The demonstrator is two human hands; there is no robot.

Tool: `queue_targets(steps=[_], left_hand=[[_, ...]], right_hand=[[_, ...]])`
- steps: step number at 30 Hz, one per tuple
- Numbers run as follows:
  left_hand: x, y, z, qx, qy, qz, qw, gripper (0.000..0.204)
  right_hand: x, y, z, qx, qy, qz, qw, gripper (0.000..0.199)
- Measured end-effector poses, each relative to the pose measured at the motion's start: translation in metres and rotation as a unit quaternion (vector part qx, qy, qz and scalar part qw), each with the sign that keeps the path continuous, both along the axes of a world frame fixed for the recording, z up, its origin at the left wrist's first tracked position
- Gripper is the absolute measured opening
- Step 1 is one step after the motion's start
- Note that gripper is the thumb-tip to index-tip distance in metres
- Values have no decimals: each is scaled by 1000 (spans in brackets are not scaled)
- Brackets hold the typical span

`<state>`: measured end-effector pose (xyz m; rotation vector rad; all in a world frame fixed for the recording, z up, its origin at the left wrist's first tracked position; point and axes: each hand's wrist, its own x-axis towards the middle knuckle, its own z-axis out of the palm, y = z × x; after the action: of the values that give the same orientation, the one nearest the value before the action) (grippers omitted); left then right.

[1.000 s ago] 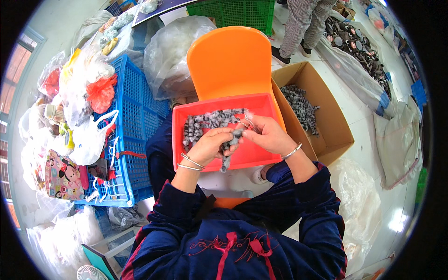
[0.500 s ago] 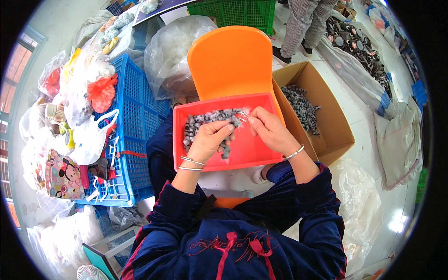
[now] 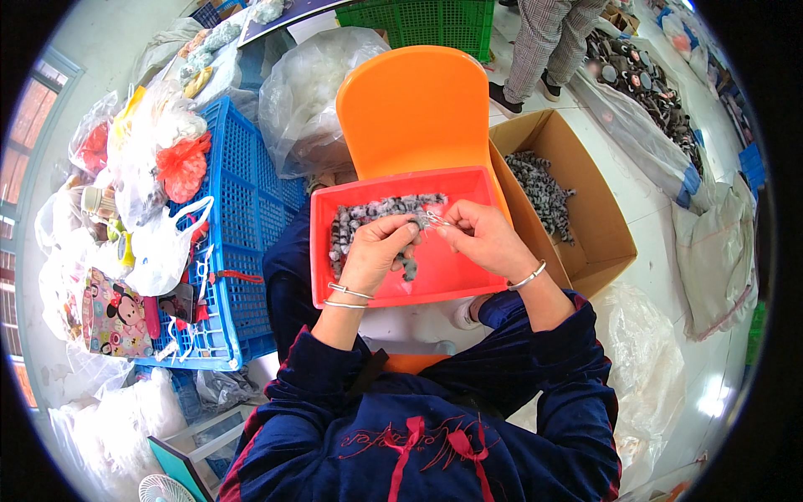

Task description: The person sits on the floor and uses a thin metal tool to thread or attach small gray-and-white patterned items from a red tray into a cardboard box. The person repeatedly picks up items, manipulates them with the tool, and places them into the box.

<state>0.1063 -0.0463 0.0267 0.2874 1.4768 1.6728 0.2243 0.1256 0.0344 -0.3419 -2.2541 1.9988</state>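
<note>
A red plastic tray [image 3: 452, 272] holds a pile of grey-and-black striped fuzzy pieces [image 3: 350, 219], shaped like short plush tails. Over the tray's middle, my left hand [image 3: 378, 251] pinches one such striped fuzzy piece [image 3: 409, 269], whose lower end dangles below the fingers. My right hand [image 3: 483, 241] is closed on a thin silvery metal tool [image 3: 435, 219], its exact kind too small to make out. The tool's tip meets the fuzzy piece at my left fingertips. Fingers hide part of both.
The tray rests against an orange chair [image 3: 414, 109]. At right stands a cardboard box [image 3: 598, 209] with more striped pieces. A blue crate [image 3: 238, 276] loaded with bags is at left. Beyond are a stuffing bag [image 3: 314, 92], a green crate [image 3: 418, 25] and a standing person's legs [image 3: 548, 50].
My right hand has shifted slightly down and left with the metal tool, bringing it closer to the left fingertips. My left hand has stayed nearly in place, still pinching the fuzzy piece.
</note>
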Motion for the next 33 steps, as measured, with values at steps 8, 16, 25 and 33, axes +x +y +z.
queue_targets(steps=[8,16,25,33], left_hand=[[2,0,4,6,-4,-1,1000,16],[3,2,5,-20,58,-25,998,14],[0,3,2,-64,170,-128,975,16],[-21,-8,-16,14,70,23,997,16]], right_hand=[[0,1,0,20,-28,-8,999,14],[2,-1,8,-2,-34,-3,999,15],[3,6,1,12,-22,45,999,15],[3,46,1,-53,45,-189,980,23]])
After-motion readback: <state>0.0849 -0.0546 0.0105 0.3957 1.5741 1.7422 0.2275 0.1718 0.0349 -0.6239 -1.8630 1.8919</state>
